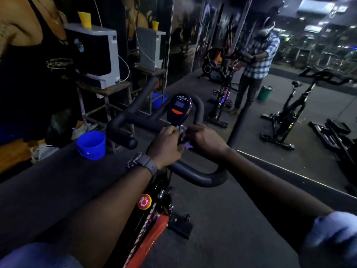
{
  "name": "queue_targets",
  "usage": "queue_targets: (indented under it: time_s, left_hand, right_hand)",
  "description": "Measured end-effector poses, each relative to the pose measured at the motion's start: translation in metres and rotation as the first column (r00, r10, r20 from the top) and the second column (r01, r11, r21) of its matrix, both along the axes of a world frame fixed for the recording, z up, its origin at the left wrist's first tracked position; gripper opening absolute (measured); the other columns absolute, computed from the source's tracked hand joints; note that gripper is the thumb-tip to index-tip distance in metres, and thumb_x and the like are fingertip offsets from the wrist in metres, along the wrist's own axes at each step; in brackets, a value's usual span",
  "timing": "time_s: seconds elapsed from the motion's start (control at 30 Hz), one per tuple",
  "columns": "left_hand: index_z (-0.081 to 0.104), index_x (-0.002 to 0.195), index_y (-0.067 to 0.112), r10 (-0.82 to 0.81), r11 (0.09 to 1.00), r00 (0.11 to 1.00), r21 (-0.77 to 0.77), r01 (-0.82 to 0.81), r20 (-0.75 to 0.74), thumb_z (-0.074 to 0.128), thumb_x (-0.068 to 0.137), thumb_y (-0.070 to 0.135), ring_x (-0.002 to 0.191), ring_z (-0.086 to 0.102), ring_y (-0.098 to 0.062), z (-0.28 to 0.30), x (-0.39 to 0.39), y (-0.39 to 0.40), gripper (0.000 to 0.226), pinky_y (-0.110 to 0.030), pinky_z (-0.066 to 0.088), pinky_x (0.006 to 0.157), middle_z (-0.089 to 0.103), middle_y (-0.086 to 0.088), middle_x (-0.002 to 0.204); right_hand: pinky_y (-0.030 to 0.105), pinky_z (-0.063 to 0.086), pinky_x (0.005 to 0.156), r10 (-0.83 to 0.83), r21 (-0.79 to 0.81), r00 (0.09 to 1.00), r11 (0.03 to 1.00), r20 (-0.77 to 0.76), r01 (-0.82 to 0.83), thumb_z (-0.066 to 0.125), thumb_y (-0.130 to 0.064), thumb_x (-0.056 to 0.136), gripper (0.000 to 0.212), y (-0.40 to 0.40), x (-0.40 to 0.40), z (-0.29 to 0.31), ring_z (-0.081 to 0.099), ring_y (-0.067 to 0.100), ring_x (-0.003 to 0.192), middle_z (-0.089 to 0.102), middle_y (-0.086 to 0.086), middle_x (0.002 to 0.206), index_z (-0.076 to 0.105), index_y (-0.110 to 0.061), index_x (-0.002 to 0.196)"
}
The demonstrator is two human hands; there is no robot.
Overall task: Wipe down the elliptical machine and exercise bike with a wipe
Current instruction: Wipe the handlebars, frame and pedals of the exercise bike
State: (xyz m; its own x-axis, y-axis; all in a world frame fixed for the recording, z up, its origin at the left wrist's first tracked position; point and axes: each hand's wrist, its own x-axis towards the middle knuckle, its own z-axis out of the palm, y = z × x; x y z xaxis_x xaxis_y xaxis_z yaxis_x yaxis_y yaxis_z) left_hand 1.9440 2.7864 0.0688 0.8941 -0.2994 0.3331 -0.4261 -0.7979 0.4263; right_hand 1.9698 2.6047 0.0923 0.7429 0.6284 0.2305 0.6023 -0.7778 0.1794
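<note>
An exercise bike stands right in front of me, with black looped handlebars [195, 176], a small console [179, 110] with a dark screen and an orange button, a red knob [144, 202] and an orange-and-black frame [150, 235]. My left hand [166, 146] and my right hand [206, 140] meet at the middle of the handlebars, just below the console. Between them both hands pinch a small pale wipe [186, 144], mostly hidden by the fingers. A dark watch sits on my left wrist.
A blue bucket [91, 145] stands on the dark floor to the left, near a metal stand [104, 101] with a white appliance. A wall mirror [289, 74] on the right reflects me, more bikes and a green bin. Shoes lie far left.
</note>
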Motion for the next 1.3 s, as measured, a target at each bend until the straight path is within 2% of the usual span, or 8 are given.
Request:
queue_targets:
  time_s: [0.13, 0.23, 0.4, 0.53, 0.73, 1.03, 1.13, 1.3]
  left_hand:
    - [0.056, 0.124, 0.008, -0.093, 0.995, 0.994, 0.016, 0.094, -0.049, 0.061, 0.081, 0.013, 0.121, 0.045, -0.027, 0.009, -0.002, -0.014, 0.043, -0.034, 0.038, 0.101, 0.055, -0.01, 0.125]
    - [0.051, 0.124, 0.007, -0.059, 0.998, 0.994, -0.013, 0.058, -0.09, 0.055, 0.08, 0.005, 0.119, 0.049, -0.031, 0.012, -0.001, -0.021, 0.045, -0.037, 0.04, 0.098, 0.059, -0.014, 0.122]
    - [0.051, 0.127, 0.012, -0.046, 0.999, 0.991, -0.02, 0.044, -0.125, 0.043, 0.079, 0.049, 0.117, 0.056, -0.031, 0.019, -0.008, -0.018, 0.061, -0.042, 0.047, 0.093, 0.062, -0.013, 0.124]
    - [0.048, 0.136, 0.02, -0.012, 1.0, 0.995, 0.003, 0.012, -0.097, 0.053, 0.08, 0.006, 0.124, 0.053, -0.029, 0.018, -0.008, -0.021, 0.057, -0.035, 0.044, 0.097, 0.059, -0.007, 0.133]
    - [0.043, 0.141, 0.017, -0.011, 0.998, 0.994, 0.056, 0.017, -0.107, 0.052, 0.084, 0.005, 0.128, 0.05, -0.028, 0.018, -0.006, -0.021, 0.059, -0.035, 0.041, 0.103, 0.053, -0.006, 0.141]
    - [0.049, 0.131, 0.017, -0.005, 0.989, 0.997, 0.148, 0.016, -0.08, 0.057, 0.084, 0.017, 0.117, 0.055, -0.03, 0.018, -0.002, -0.026, 0.048, -0.037, 0.047, 0.092, 0.059, -0.006, 0.127]
    - [0.053, 0.126, 0.02, 0.014, 0.988, 0.999, 0.157, -0.008, -0.033, 0.06, 0.086, 0.027, 0.114, 0.058, -0.028, 0.019, 0.003, -0.029, 0.042, -0.037, 0.048, 0.092, 0.063, -0.005, 0.122]
    - [0.058, 0.105, 0.026, 0.113, 0.977, 0.992, 0.175, -0.12, 0.048, 0.05, 0.081, 0.036, 0.101, 0.065, -0.028, 0.022, 0.012, -0.032, 0.027, -0.038, 0.052, 0.082, 0.069, 0.002, 0.107]
  right_hand:
    - [0.036, 0.048, 0.065, -0.171, 0.125, 0.985, 0.978, 0.006, 0.169, 0.065, -0.03, 0.08, 0.017, -0.017, 0.0, 0.009, 0.06, 0.028, 0.093, 0.06, 0.003, 0.094, 0.068, -0.02, 0.093]
    - [0.037, 0.05, 0.071, -0.09, 0.182, 0.996, 0.979, -0.017, 0.091, 0.064, -0.035, 0.077, 0.02, 0.0, -0.007, 0.0, 0.057, 0.03, 0.089, 0.059, 0.005, 0.093, 0.065, -0.019, 0.09]
    - [0.033, 0.046, 0.083, 0.105, 0.215, 0.992, 0.973, -0.075, -0.087, 0.064, -0.034, 0.09, 0.024, -0.041, -0.016, -0.009, 0.059, 0.026, 0.094, 0.063, 0.007, 0.104, 0.069, -0.015, 0.105]
    - [0.03, 0.046, 0.077, -0.028, 0.391, 0.998, 0.919, -0.059, 0.048, 0.067, -0.039, 0.087, 0.027, -0.032, -0.006, -0.003, 0.061, 0.023, 0.088, 0.062, 0.006, 0.096, 0.073, -0.02, 0.105]
    - [0.036, 0.051, 0.074, 0.189, 0.114, 0.982, 0.975, 0.025, -0.191, 0.066, -0.015, 0.085, 0.007, -0.022, -0.024, -0.041, 0.056, 0.029, 0.089, 0.062, 0.009, 0.097, 0.069, -0.011, 0.088]
    - [0.036, 0.049, 0.065, -0.069, 0.312, 0.994, 0.949, 0.083, 0.04, 0.039, -0.031, 0.077, 0.037, -0.028, 0.053, 0.018, 0.056, 0.024, 0.078, 0.061, 0.003, 0.082, 0.074, -0.02, 0.082]
    - [0.031, 0.047, 0.066, -0.131, 0.385, 0.982, 0.92, 0.133, 0.071, 0.06, -0.019, 0.084, 0.019, -0.026, 0.059, 0.02, 0.06, 0.029, 0.082, 0.06, 0.008, 0.091, 0.069, -0.023, 0.101]
    - [0.042, 0.054, 0.073, 0.217, 0.004, 0.967, 0.976, 0.137, -0.219, 0.056, -0.025, 0.096, 0.016, -0.044, 0.047, 0.006, 0.052, 0.026, 0.1, 0.055, 0.004, 0.11, 0.064, -0.015, 0.106]
